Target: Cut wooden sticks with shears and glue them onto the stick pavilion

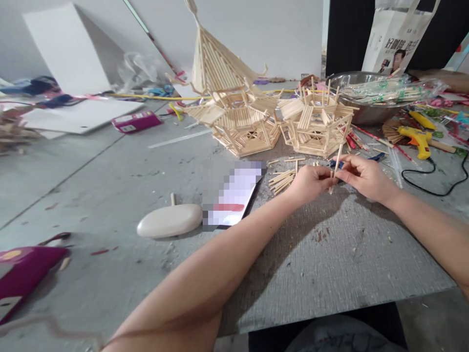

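A thin wooden stick [339,157] stands nearly upright between my two hands. My right hand [362,177] pinches it from the right, thumb and fingers together. The fingers of my left hand [310,184] are closed at the stick's lower part, meeting the right fingertips there; exactly what lies between the fingertips is partly hidden. Beside my left hand lies a pile of short cut sticks [281,182]. Just beyond my right hand, a dark blue tool [377,157] shows only in part. Past both hands stands a stick-built model [317,127] with several sides.
A taller stick model [242,117] with a pointed roof stands left of the other. A phone [234,195] and a white oval case [169,220] lie left. To the right are a yellow glue gun [419,139] with a black cord and a metal bowl [370,115] holding bagged sticks.
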The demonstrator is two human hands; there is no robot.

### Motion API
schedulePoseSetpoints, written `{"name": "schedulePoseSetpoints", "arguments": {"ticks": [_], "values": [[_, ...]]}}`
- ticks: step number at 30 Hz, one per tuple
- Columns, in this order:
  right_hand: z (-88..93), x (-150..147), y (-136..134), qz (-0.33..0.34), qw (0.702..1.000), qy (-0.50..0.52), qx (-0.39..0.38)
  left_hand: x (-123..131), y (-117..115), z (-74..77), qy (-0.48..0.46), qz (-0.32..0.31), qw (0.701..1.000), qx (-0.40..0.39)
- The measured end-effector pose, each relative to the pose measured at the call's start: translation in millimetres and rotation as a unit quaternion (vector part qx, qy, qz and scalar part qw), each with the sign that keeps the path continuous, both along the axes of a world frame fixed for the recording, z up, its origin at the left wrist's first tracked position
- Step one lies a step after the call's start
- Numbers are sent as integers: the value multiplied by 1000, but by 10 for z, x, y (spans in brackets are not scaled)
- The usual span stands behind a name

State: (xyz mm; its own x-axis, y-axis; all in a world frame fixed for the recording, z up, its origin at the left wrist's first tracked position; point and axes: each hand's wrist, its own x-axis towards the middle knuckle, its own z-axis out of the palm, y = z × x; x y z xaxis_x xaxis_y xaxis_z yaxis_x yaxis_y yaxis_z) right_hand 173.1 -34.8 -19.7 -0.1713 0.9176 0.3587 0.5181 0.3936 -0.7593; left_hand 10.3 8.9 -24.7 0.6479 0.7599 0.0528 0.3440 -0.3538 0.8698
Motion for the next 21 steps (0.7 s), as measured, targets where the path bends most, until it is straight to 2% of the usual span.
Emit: {"name": "schedulePoseSetpoints", "arguments": {"ticks": [3,7,21], "values": [[-8,-21,-6,19,1000,-3,0,6,-12,4,15,-11,999,26],[-6,-31,-25,13,999,-29,23,18,-17,-27,49,-25,997,63],[17,-53,-42,25,999,-42,10,20,-2,-90,64,-41,995,68]]}}
